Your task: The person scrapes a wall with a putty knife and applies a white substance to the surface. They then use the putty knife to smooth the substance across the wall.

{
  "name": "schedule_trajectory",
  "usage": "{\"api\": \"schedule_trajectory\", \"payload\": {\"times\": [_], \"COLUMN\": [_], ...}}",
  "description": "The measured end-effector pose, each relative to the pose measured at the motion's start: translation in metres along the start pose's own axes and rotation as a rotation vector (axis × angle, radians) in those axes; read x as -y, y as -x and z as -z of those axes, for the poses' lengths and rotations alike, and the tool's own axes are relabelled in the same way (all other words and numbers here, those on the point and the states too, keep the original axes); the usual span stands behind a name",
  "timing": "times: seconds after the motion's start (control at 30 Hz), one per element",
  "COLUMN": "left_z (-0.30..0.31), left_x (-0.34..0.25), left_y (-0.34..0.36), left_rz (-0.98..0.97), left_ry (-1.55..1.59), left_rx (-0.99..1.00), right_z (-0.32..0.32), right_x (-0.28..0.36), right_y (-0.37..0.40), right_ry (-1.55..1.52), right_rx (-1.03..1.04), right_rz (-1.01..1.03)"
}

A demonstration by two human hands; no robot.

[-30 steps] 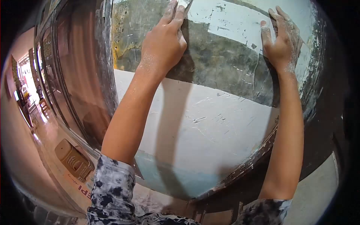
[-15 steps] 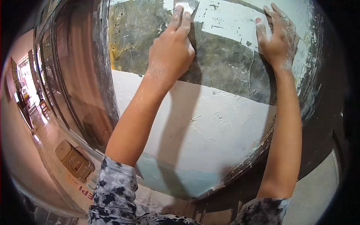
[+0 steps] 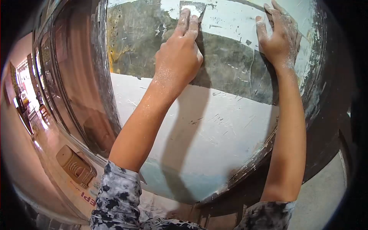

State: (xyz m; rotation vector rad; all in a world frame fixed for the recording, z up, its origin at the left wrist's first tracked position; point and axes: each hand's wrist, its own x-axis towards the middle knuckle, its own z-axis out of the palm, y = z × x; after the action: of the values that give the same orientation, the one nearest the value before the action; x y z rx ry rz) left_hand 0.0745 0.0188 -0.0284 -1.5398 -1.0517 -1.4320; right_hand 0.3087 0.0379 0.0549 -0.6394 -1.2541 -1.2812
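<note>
My left hand point(image 3: 179, 51) is closed on a flat scraper blade point(image 3: 193, 8), with two fingers stretched along it and white paste or dust under the fingertips. The blade lies against the upper part of a panel point(image 3: 226, 57) with grey-green and white patches. Over at the panel's upper right, my right hand point(image 3: 279, 36) rests on the surface with its fingers apart and holds nothing. White dust coats both hands and wrists. The scraper's handle is hidden by my left hand.
Brown framed glass or panelling point(image 3: 73, 76) runs along the left. A brown plastic stool or chair point(image 3: 76, 165) stands on the floor at the lower left. Farther back is a bright opening point(image 3: 25, 82). Dark surfaces border the panel's right.
My left hand and the scraper have shifted slightly down and right in view. My right hand appears a little farther left, and the panel has shifted slightly left too.
</note>
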Motion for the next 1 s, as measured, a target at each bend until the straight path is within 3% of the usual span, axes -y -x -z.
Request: {"api": "schedule_trajectory", "payload": {"times": [0.27, 0.33, 0.6, 1.0], "left_z": [-0.002, -0.003, -0.002, -0.006], "left_x": [-0.010, -0.009, -0.022, -0.054], "left_y": [0.001, -0.006, -0.006, -0.005], "left_rz": [0.033, -0.003, 0.081, -0.015], "left_ry": [-0.101, -0.079, 0.001, 0.003], "left_rx": [0.081, 0.025, 0.106, 0.082], "right_z": [-0.005, 0.003, 0.002, -0.001], "right_x": [-0.006, 0.006, -0.004, -0.007], "right_y": [0.002, 0.000, -0.001, 0.001], "right_ry": [-0.009, 0.025, 0.025, -0.010], "right_rx": [-0.009, -0.009, 0.025, -0.007], "right_rz": [0.027, 0.021, 0.037, 0.058]}}
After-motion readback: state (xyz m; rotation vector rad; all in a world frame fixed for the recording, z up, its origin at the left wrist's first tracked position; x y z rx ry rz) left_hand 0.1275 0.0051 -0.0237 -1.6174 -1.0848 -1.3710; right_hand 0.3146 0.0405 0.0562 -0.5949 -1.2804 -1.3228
